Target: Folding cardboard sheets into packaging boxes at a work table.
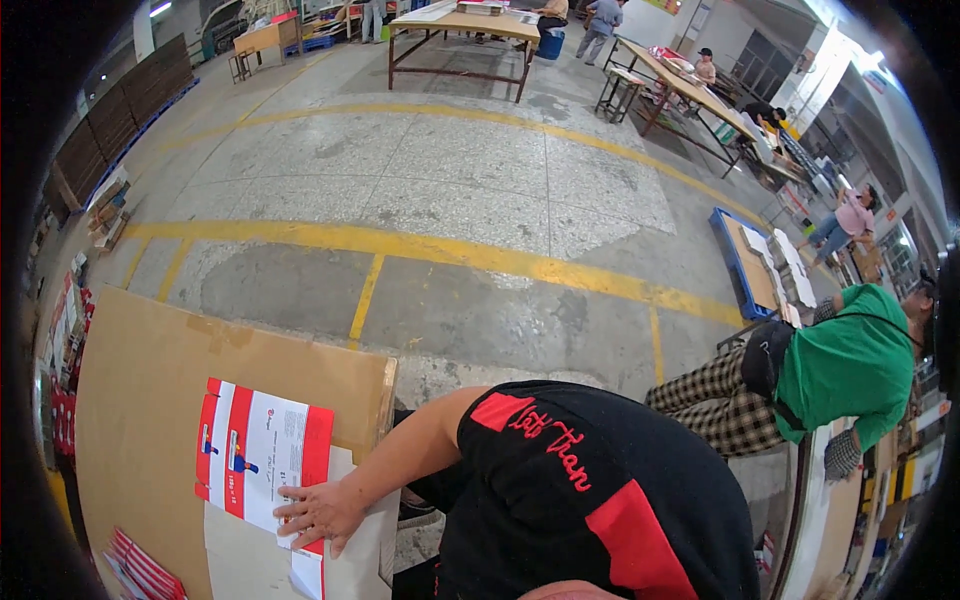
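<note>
Head view of one right hand [318, 515], fingers spread, palm down on one red-and-white printed carton [275, 440], nothing visibly grasped; impossible to tell the grip of the left hand, out of frame. Adjoining the carton, pale grey board [245, 555], number of layers unclear, on one brown tabletop [140, 400]; at lower left, one pile of red-and-white pieces [140, 565]. To the right, one co-worker in green [840, 365] near one blue pallet [733, 268].
</note>
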{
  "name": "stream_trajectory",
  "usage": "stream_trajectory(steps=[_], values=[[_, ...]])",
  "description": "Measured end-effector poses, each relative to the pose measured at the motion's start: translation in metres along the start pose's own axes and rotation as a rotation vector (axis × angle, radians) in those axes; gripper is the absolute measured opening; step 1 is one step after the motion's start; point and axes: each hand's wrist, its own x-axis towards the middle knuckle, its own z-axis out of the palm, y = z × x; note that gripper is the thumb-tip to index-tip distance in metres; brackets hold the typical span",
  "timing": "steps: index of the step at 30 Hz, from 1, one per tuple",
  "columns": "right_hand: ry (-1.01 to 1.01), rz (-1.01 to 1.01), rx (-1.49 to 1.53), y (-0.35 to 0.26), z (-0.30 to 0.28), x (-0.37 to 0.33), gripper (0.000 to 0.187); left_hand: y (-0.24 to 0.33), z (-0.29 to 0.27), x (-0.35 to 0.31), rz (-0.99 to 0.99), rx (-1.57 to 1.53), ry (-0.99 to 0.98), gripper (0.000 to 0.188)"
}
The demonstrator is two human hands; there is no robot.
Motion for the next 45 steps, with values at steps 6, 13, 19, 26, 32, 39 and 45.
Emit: stream_trajectory(steps=[6, 13, 19, 26, 32, 39, 45], values=[[0.027, -0.008, -0.040, -0.001, 0.003, 0.001, 0.075, -0.013, 0.018, 0.025, 0.158, 0.140, 0.281, 0.060], [0.050, 0.006, -0.039, 0.002, 0.006, 0.002, 0.074, 0.047, 0.004, 0.004, 0.106, -0.009, 0.349, 0.083], [0.054, -0.015, -0.096, 0.006, 0.012, 0.004, 0.073, 0.005, 0.021, -0.009, -0.121, 0.389, 0.450, 0.099], [0.029, -0.002, -0.047, 0.004, 0.008, 0.003, 0.075, 0.017, 0.023, -0.026, 0.018, 0.536, 0.748, 0.086], [0.060, -0.023, -0.051, 0.006, 0.013, 0.003, 0.075, 0.033, 0.023, -0.018, -0.066, 0.163, 0.726, 0.075], [0.063, -0.018, -0.077, 0.005, 0.010, 0.004, 0.074, 0.038, 0.029, -0.018, -0.182, -0.268, 0.678, 0.063], [0.076, -0.025, -0.090, 0.004, 0.011, 0.005, 0.074, 0.038, 0.034, -0.013, -0.285, -0.635, 0.578, 0.056]])
